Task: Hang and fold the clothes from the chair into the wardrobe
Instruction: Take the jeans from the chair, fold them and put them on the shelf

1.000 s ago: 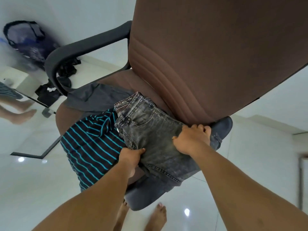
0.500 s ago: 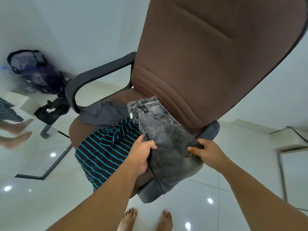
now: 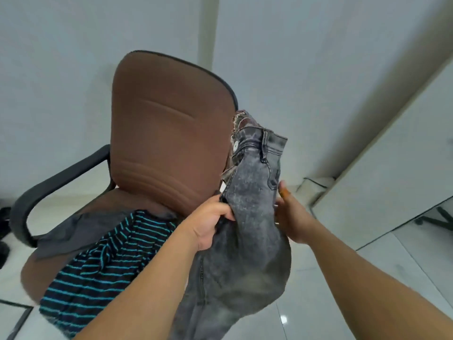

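I have the jeans [image 3: 247, 217] up off the chair [image 3: 166, 133], held in the air past the seat's right edge, waistband and button end standing upward and the rest sagging below my hands in a heavy bunch. My left hand [image 3: 210, 224] has its grip closed tight on a fold of denim along the left side, fingers curled into the cloth. My right hand [image 3: 291, 217] is on the far side of the bundle; I see the thumb up against the denim and the palm against it, but the fingers are hidden behind the fabric, so I cannot tell how firmly that side has hold. That is my main worry: if the right side is only pressing, the weight hanging below could pull the bundle round the left grip and drop the legs to the floor. The bunch is also crumpled, so shaking it out carelessly may leave it twisted and hard to fold flat. On the seat lie the striped shirt [image 3: 103, 261], draped over the front edge, and a grey garment [image 3: 81, 229] beneath it toward the armrest [image 3: 49, 182]; a trailing leg might catch the shirt and drag it off. I judge the task barely begun, with the wardrobe not clearly in sight.
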